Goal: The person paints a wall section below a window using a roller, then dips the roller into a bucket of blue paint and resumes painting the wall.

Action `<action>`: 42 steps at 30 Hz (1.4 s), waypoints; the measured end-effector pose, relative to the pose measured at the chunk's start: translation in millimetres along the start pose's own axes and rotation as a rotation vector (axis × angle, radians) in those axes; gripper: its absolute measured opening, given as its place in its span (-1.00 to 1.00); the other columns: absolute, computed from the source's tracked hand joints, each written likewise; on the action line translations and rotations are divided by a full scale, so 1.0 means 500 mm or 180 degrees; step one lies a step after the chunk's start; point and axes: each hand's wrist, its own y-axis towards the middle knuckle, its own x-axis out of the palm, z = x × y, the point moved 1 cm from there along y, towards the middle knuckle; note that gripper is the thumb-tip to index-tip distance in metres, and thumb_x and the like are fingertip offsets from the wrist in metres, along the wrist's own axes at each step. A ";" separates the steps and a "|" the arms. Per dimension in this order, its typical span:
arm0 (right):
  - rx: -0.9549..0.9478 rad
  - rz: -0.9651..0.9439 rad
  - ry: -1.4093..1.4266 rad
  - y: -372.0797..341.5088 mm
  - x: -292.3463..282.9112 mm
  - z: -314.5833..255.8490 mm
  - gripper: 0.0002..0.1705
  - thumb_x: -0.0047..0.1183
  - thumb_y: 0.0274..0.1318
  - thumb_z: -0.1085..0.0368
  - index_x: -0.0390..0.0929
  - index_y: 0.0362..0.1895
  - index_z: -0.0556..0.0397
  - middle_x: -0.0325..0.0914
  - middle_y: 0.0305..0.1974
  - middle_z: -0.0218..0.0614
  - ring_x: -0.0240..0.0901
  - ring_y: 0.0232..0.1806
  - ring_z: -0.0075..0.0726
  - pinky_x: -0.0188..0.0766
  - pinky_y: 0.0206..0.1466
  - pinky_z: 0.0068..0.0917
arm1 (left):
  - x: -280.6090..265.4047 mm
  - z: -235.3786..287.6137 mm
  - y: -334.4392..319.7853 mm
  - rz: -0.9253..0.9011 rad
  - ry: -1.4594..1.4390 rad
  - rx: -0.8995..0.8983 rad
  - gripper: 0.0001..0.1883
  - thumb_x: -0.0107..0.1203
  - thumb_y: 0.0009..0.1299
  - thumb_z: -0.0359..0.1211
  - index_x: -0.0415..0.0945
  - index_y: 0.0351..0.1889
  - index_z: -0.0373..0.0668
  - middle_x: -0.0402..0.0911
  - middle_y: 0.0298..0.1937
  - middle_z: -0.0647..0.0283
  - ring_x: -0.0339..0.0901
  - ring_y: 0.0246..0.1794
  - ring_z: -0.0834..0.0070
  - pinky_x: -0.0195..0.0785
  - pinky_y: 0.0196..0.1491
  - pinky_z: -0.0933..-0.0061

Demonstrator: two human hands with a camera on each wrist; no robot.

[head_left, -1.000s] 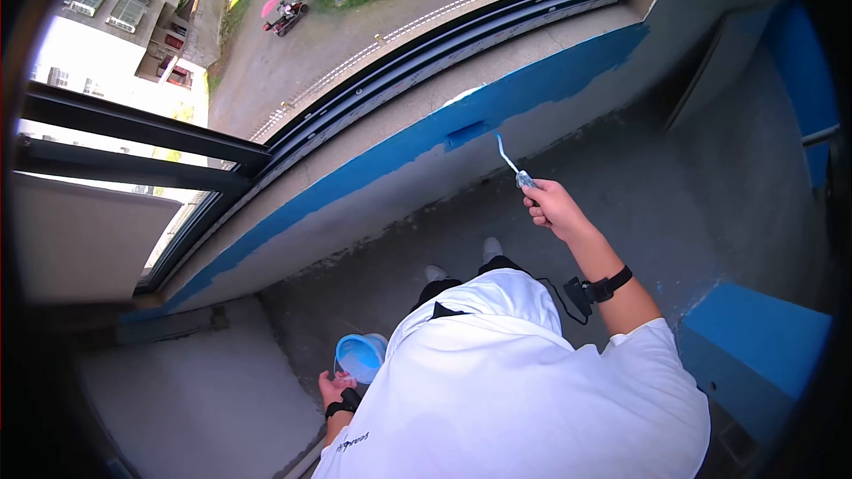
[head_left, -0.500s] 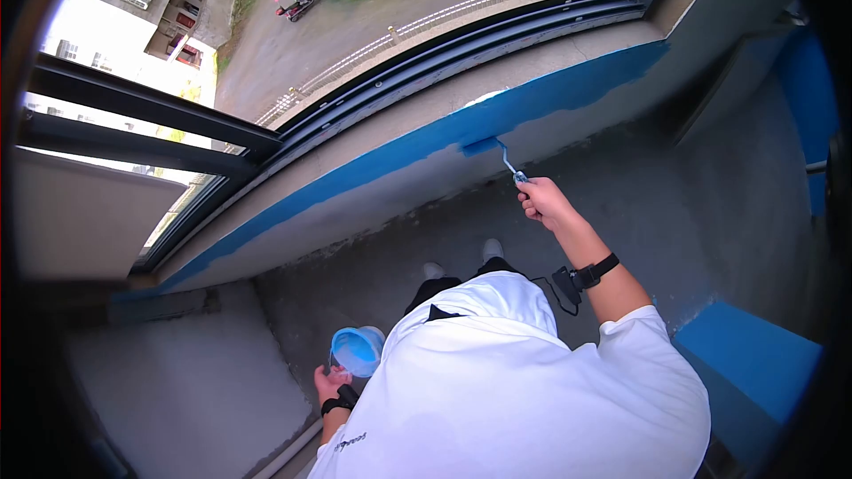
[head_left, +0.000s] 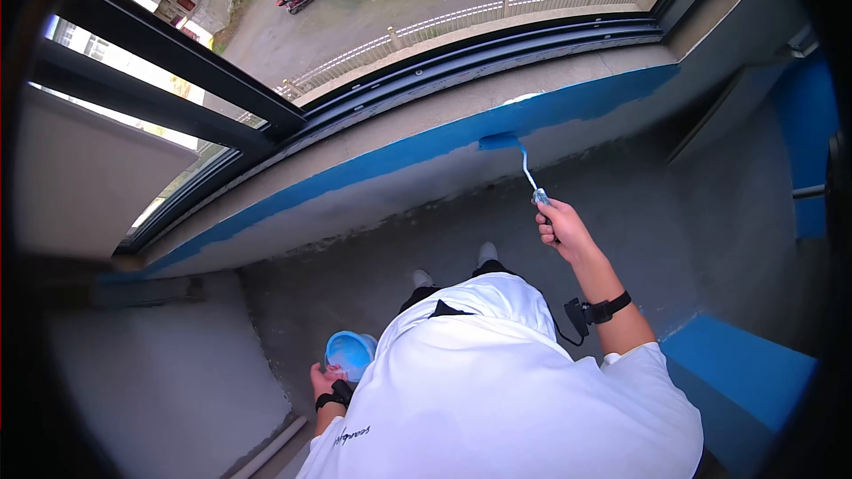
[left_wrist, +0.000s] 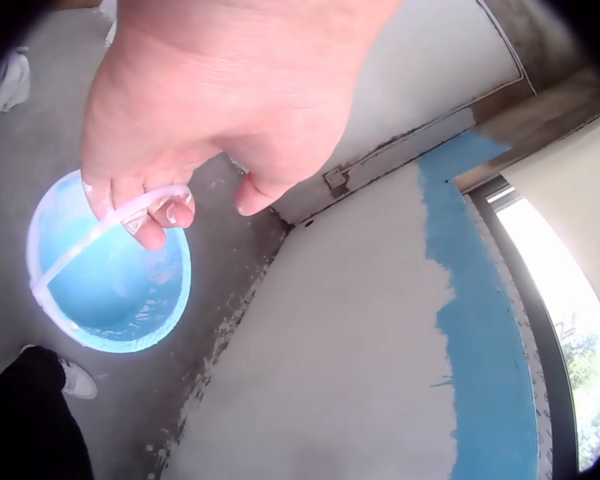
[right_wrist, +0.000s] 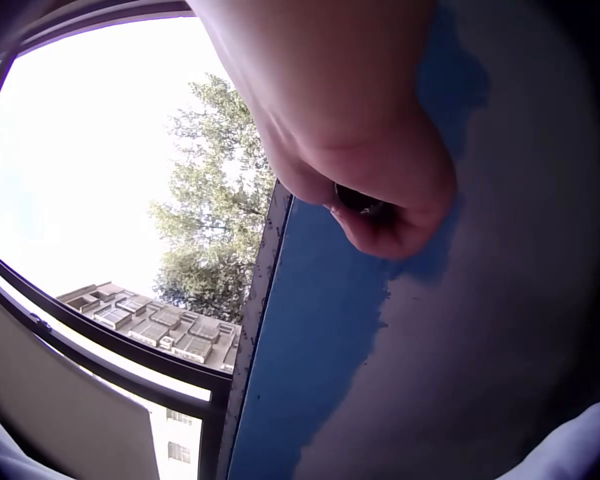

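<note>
My right hand (head_left: pixel 566 228) grips the handle of a paint roller (head_left: pixel 500 141), its arm stretched forward. The blue roller head lies against the wall at the lower edge of a blue painted band (head_left: pixel 266 217). In the right wrist view the curled fingers hide most of the handle, and the roller head is out of sight. Low at my side, the left hand (left_wrist: pixel 220 100) has its fingers hooked under the pale handle of a small bucket (left_wrist: pixel 115 285). Blue paint coats the inside of the bucket, and pale smears mark the fingertips.
Under the window frame (head_left: pixel 470 53) runs a sill above the painted wall. Bare grey wall (left_wrist: pixel 330 330) lies below the band. A blue-painted surface (head_left: pixel 737 372) stands at the right, a light board (head_left: pixel 723 115) leans behind it, and a pipe (head_left: pixel 271 448) lies at lower left.
The roller has shifted a little leftward along the wall, by the band's lower edge. The head view has turned somewhat. My left hand still holds the bucket at my side.
</note>
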 end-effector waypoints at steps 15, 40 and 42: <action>-0.0322 0.0247 -0.0653 0.011 0.119 -0.001 -0.90 -0.10 0.26 0.29 0.36 -0.33 0.01 0.26 -0.55 -0.53 0.07 -0.69 -0.77 -0.02 -0.71 -0.76 | 0.032 0.071 0.163 -0.0333 0.0050 -0.0026 -0.70 -0.08 0.21 0.00 0.23 -0.56 0.06 0.29 -0.58 0.47 0.31 -0.43 0.53 0.12 -0.22 0.33; -0.0280 -0.0623 -0.4467 -0.025 0.252 0.086 -0.75 -0.02 0.20 0.14 0.42 -0.30 0.08 0.44 -0.56 -0.27 0.38 -0.53 -0.27 0.29 -0.43 -0.36 | 0.245 0.176 -0.011 -0.1040 0.0825 0.0783 -0.69 0.03 0.28 -0.08 0.34 -0.41 -0.13 0.40 -0.48 0.28 0.45 -0.42 0.38 0.33 -0.25 0.44; -0.0630 -0.0698 -0.5049 -0.026 0.302 0.080 -0.73 -0.02 0.19 0.13 0.44 -0.25 0.08 0.51 -0.51 -0.16 0.46 -0.46 -0.09 0.35 -0.34 -0.25 | 0.280 0.185 -0.063 -0.1207 0.1147 0.0808 -0.65 -0.01 0.31 -0.06 0.34 -0.33 -0.18 0.41 -0.47 0.26 0.46 -0.38 0.39 0.34 -0.21 0.44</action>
